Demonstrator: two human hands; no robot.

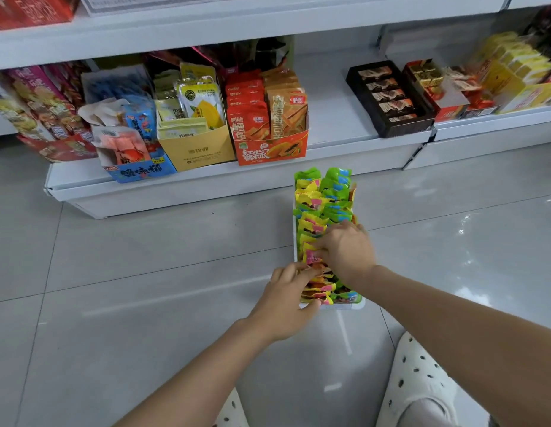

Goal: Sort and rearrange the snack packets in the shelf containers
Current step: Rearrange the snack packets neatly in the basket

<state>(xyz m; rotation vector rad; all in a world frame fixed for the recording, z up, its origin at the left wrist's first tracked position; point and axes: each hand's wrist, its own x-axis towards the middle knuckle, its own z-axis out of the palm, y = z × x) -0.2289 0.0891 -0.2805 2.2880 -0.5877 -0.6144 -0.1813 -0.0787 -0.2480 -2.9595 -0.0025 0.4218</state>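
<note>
Left hand: the left hand [288, 300] sits at the near-left corner of the white tray [357, 306], fingers curled onto the nearest yellow-and-pink packets [314, 223], thumb against the tray's near edge. It looks like a light pinch on the packet tops, though what lies under the fingertips is hidden.
Right hand: the right hand [345, 251] lies just beyond it, across the middle of the tray, fingers bent down into the left row and touching the packets there.
Step in hand: likely straightening and closing up the left row.
Doing it well: I would brace the near end with the left hand and comb the packets upright with the right, working away from the body, so that no packet tips into the green row.
Risk: the packets look light and slippery, so a hard push could spill them over the low wall.
Tray place: on the grey floor tiles [144, 272], near the foot of the bottom shelf [345, 118], right of centre, its long side running near to far.
Packet look: two rows standing on edge, yellow-and-pink on the left, green packets [337, 186] with blue on the right; crinkled tops, the far end neater than the near.
Far shelf: an orange carton [272, 149] and a yellow carton [197, 152] of pouches stand left of a bare stretch of shelf.
</note>
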